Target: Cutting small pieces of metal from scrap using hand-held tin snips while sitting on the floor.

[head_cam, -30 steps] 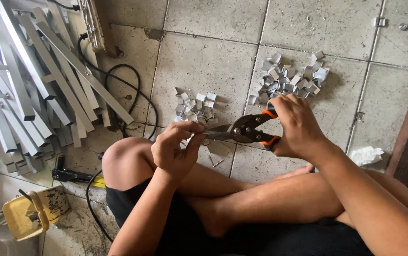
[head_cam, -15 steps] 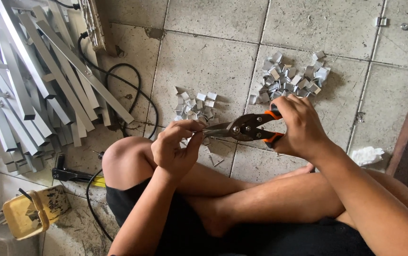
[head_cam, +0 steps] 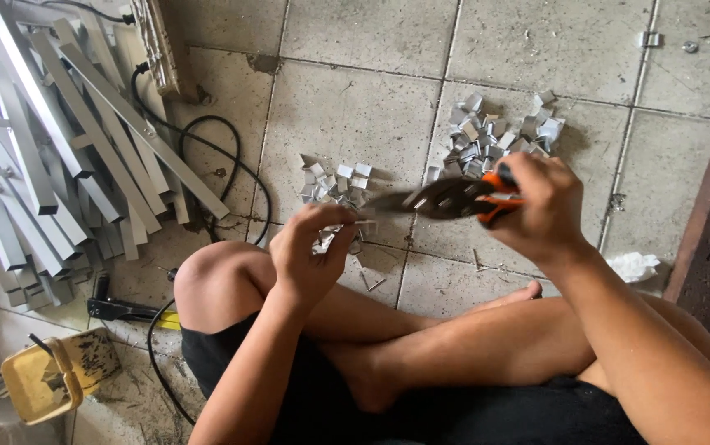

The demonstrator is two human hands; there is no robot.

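This is a rough metalworking spot on the floor, a workshop or building site. The grimy grey tiled floor [head_cam: 355, 107] carries a stack of long grey aluminium channel strips [head_cam: 50, 156], two heaps of small cut silvery metal clips [head_cam: 499, 136], a looping black power cable [head_cam: 206, 165] and scattered offcuts.

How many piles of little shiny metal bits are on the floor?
2. The smaller pile lies on the tiles just beyond the left hand. The bigger pile lies further right, beyond the right hand and its snips. A few loose bits lie scattered apart.
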